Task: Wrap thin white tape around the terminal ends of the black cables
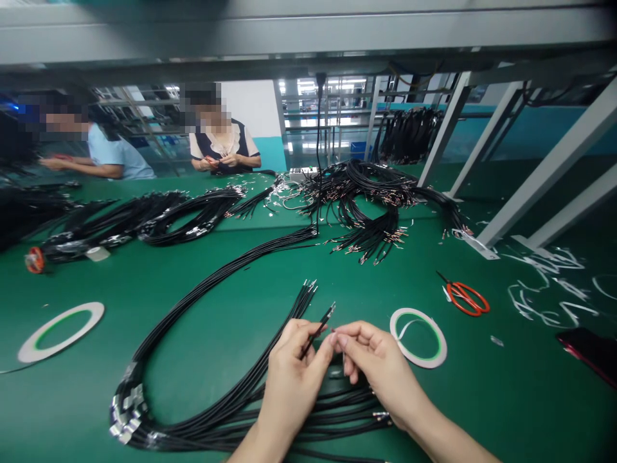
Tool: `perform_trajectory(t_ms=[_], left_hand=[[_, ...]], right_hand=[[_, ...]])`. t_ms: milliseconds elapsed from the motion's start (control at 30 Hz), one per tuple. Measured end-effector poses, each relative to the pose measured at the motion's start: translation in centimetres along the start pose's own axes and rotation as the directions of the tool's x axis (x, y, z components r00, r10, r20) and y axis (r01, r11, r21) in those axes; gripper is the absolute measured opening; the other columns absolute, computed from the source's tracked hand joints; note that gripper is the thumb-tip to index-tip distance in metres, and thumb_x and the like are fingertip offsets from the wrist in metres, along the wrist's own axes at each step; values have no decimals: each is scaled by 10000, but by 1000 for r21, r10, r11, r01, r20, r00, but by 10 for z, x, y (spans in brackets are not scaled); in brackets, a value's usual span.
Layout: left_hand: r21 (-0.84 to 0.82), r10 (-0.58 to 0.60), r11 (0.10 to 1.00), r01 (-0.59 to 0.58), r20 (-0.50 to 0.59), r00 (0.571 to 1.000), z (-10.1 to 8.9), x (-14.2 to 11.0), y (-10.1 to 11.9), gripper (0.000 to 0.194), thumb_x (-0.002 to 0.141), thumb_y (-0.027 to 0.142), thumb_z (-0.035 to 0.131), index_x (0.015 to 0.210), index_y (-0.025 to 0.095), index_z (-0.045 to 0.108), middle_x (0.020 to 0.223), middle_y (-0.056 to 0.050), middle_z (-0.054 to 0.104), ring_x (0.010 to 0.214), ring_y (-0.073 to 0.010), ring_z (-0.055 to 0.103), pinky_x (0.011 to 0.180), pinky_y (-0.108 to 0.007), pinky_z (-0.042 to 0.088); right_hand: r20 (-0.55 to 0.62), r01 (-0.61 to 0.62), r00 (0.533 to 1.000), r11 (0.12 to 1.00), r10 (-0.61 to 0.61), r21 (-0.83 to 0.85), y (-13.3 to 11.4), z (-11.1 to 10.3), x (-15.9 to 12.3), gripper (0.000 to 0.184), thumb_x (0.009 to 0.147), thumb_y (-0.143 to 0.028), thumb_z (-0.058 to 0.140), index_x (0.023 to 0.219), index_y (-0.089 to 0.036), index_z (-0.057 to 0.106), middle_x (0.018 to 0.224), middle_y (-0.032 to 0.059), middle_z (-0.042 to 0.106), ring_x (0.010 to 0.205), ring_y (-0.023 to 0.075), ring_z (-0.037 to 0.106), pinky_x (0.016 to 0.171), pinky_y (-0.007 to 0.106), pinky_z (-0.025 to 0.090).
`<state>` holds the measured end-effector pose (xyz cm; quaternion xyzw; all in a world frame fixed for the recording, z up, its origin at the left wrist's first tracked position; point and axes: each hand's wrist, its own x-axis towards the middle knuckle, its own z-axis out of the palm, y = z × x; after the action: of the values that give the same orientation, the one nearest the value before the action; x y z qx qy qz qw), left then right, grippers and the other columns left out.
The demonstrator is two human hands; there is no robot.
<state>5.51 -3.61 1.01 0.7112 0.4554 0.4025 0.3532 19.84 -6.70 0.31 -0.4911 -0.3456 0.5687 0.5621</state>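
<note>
My left hand [292, 376] grips a thin black cable [314, 332] whose metal-tipped end points up and to the right. My right hand [378, 360] sits beside it, fingertips pinched close to that tip. Whether those fingers hold anything is hard to see. Under both hands lies a looped bundle of black cables [193, 424] with metal terminals, and its loose ends fan out past my left hand [308, 299]. A roll of thin white tape [418, 337] lies just right of my right hand, on the green work mat [482, 399].
Orange-handled scissors [465, 298] and white scraps [544, 289] lie to the right, with a dark phone [590, 354] near the edge. Another tape roll [60, 332] sits left. Cable bundles [366, 206] cover the far mat. Two co-workers [216, 132] sit beyond, past grey metal frame legs [544, 173].
</note>
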Motion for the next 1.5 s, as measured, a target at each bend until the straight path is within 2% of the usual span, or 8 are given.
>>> perform_trajectory(t_ms=[100, 267, 700, 833, 1033, 1200, 1367, 1500], left_hand=[[11, 0, 1000, 0, 8, 1000, 1, 0, 4, 208, 865, 292, 586, 1030, 188, 659, 904, -42, 601, 569, -115, 511, 540, -246, 437], [-47, 97, 994, -99, -42, 994, 1, 1, 6, 227, 907, 203, 516, 1078, 215, 666, 966, -63, 638, 882, -192, 601, 785, -301, 471], [-108, 51, 993, -51, -1, 999, 8, -6, 5, 126, 838, 205, 618, 907, 200, 724, 723, -22, 633, 656, -158, 616, 614, -259, 498], [-135, 39, 990, -35, 26, 999, 12, -8, 4, 140, 848, 213, 608, 928, 203, 721, 746, -32, 630, 663, -159, 621, 611, -262, 509], [-189, -43, 981, 42, 1, 999, 14, -10, -2, 256, 851, 230, 606, 1099, 237, 670, 809, -30, 611, 676, -155, 626, 631, -270, 535], [-67, 110, 992, -108, 20, 994, 10, -11, -5, 362, 902, 202, 522, 1243, 296, 600, 712, 3, 511, 644, -144, 566, 608, -270, 504], [-63, 145, 987, -145, -16, 989, 9, -9, -4, 315, 899, 162, 523, 1169, 271, 643, 729, -1, 525, 635, -137, 567, 589, -260, 493], [-45, 200, 978, -202, -42, 979, 9, -8, 1, 271, 866, 115, 562, 1083, 239, 668, 883, -42, 624, 790, -167, 619, 698, -281, 514]], right_hand=[[-130, 54, 990, 998, -56, -19, -4, -4, 2, 306, 765, -418, 714, 877, -137, 663, 683, 14, 655, 441, 76, 502, 365, 166, 375], [-247, 210, 943, 975, -222, -74, -10, -5, -2, 211, 828, -364, 669, 892, -164, 643, 736, 28, 676, 460, 73, 504, 376, 164, 374], [-284, 225, 940, 968, -187, 109, -2, 9, -5, 269, 729, -311, 775, 865, -168, 591, 722, 10, 684, 401, 44, 475, 352, 149, 358], [-255, 186, 956, 971, -144, 150, 1, 10, -3, 335, 684, -315, 807, 867, -167, 568, 749, 35, 705, 390, 54, 468, 328, 158, 353], [-265, 228, 942, 973, -208, 45, -4, 4, -6, 246, 824, -375, 673, 907, -167, 570, 796, 54, 710, 383, 63, 487, 358, 189, 368], [-247, 267, 925, 956, -289, -118, -12, -2, -12, 167, 874, -345, 619, 896, -180, 605, 746, 24, 675, 459, 87, 505, 442, 215, 412], [-142, 314, 924, 915, -356, -253, -13, -4, -14, 107, 873, -302, 619, 869, -200, 651, 884, 42, 650, 776, 163, 603, 668, 262, 474], [-70, 240, 964, 955, -255, -177, -14, -2, -14, 131, 856, -306, 632, 803, -186, 645, 975, 75, 652, 946, 220, 615, 786, 307, 491]])
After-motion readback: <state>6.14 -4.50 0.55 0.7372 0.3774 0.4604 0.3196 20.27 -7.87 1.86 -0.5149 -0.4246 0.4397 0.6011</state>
